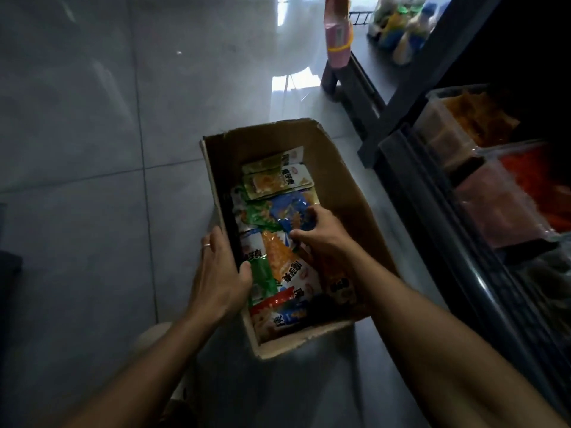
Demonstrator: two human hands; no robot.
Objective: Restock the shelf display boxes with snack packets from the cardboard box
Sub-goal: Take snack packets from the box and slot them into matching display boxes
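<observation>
— What are the hands doing?

— The left hand grips the left wall of the cardboard box, fingers down the outside, thumb hooked over the rim on the inside. A ring sits on one finger. The right hand is down inside the box, fingers curled round the edge of a blue snack packet.

— And the rest of the packets?

— Loose in the box, overlapping. An orange packet lies just below the right hand, a green one beside the left thumb, more green-and-yellow ones towards the far end, and a red-topped packet at the near end.

— Where does the box stand?

— On the grey tiled floor, open at the top, its long side running away from the person, just left of a dark shelf unit.

— Anything on the shelf?

— Clear display boxes in a row, one with orange packets, the next with red ones; they are blurred. Farther back, near the foot of the shelf unit, hangs a pink package, and beyond it some bagged goods too blurred to tell.
</observation>
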